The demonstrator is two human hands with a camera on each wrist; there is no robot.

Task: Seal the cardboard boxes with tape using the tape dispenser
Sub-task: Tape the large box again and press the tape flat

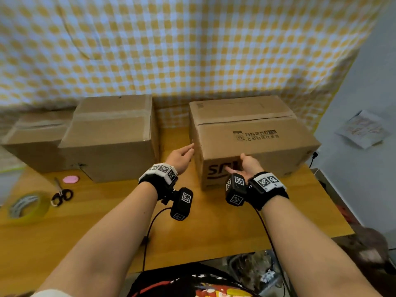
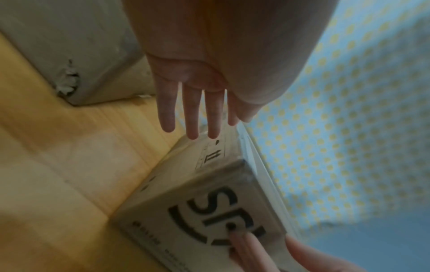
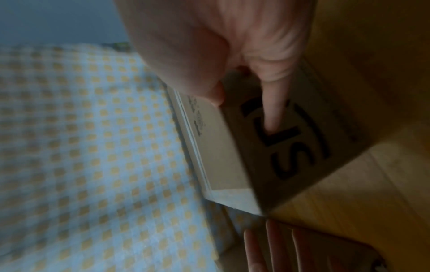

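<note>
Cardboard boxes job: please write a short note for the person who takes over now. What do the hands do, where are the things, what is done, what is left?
Left hand: open, straight fingers at the left side of the brown printed cardboard box on the right.
Right hand: open, fingers flat on that box's front face, thumb at its top edge.
Things: yellowish tape roll and black-handled scissors lie at the left of the wooden table.
Done: the middle plain cardboard box and the low cardboard box at far left show tape on top.
Left: the printed box's top seam looks untaped; tape it.
</note>
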